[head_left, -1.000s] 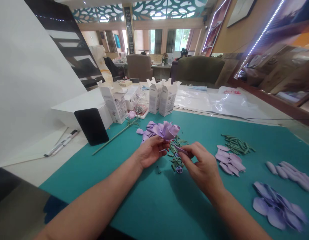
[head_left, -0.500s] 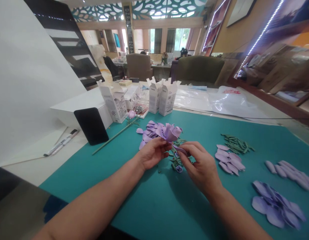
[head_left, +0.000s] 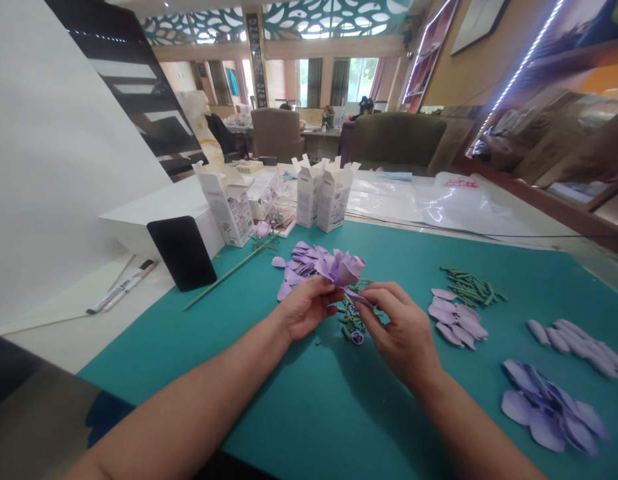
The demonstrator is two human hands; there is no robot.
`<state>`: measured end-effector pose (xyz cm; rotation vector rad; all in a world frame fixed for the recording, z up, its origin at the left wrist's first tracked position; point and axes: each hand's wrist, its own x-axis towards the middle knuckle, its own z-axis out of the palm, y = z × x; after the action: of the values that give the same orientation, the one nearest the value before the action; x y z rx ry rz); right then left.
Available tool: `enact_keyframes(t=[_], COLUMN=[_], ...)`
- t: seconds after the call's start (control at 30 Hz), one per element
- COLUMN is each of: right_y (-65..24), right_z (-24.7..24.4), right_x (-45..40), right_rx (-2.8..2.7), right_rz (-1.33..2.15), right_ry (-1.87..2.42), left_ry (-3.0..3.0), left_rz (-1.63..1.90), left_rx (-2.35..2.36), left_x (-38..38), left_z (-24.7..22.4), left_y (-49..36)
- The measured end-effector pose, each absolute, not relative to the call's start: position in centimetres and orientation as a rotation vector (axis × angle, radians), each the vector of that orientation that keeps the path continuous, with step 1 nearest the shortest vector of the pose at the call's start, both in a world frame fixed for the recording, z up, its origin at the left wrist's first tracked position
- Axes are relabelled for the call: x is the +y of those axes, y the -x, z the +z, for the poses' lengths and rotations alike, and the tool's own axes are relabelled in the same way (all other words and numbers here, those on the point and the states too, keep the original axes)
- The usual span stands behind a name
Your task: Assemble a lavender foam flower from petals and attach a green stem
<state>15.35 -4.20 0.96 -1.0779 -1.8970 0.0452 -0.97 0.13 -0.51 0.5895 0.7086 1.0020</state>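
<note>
Two hands (head_left: 306, 308), one lilac flower (head_left: 346, 269), four lilac petal piles (head_left: 457, 319), two green stem-piece piles (head_left: 471, 288), three white cartons (head_left: 309, 198), two marker pens (head_left: 121, 287)

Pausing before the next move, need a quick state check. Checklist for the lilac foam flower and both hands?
Left hand grips lilac foam flower under its head: ok.
Right hand pinches thin lilac strip at the flower's base: ok.
Strip's join to the flower: cannot tell, fingers hide it.
Loose lilac petals on teal mat, right of right hand: ok.
Short green stem pieces piled beyond the petals: ok.
</note>
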Motion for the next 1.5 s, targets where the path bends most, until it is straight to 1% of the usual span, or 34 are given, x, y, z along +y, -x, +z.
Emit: enact_keyframes(t=[0.7,1.5], right_y=[-15.30,-15.43], right_z=[0.81,0.73], right_x=[-4.05,-4.05], right_rx=[-1.905,-1.930], right_rz=[-0.069,-0.074], right_ry=[1.037,1.029], left_ry=[-0.655,-0.693], left_rz=[1.045,1.077], left_rx=[0.712,0.709], left_x=[0.07,-0.10], left_z=[-0.58,-0.57], left_y=[0.72,0.44])
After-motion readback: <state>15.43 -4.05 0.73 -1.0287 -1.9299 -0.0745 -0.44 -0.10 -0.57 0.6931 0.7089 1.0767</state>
